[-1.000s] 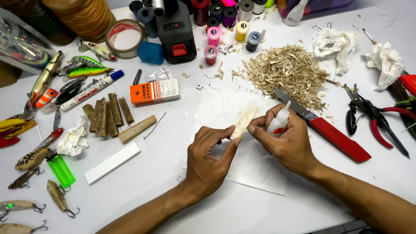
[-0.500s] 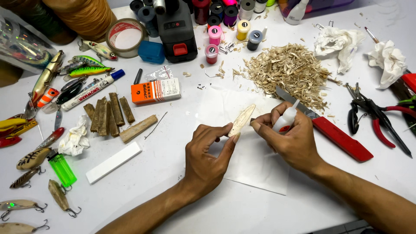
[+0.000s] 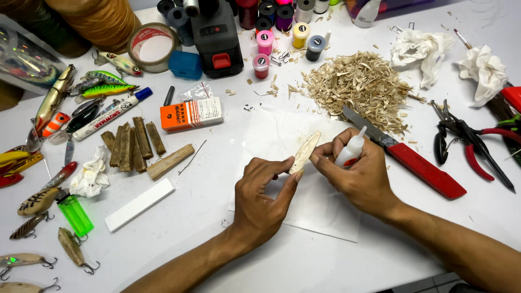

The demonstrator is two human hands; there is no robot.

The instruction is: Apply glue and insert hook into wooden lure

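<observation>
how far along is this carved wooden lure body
Done: the carving, judging by the shavings pile and the knife set aside. In hand: the left hand pinches the bare lure blank while the right hand grips a small white bottle. Left: hooks and paint, which the finished lure already has.

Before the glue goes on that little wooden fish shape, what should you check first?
1. Wooden fish shape pinched by left hand and right hand: ok.
2. Small glue bottle held in right hand: ok.
3. Nozzle open: cannot tell.
4. White paper sheet lies under the work: ok.
5. Red-handled knife lies close beside the right hand, blade exposed: not ok.
</observation>
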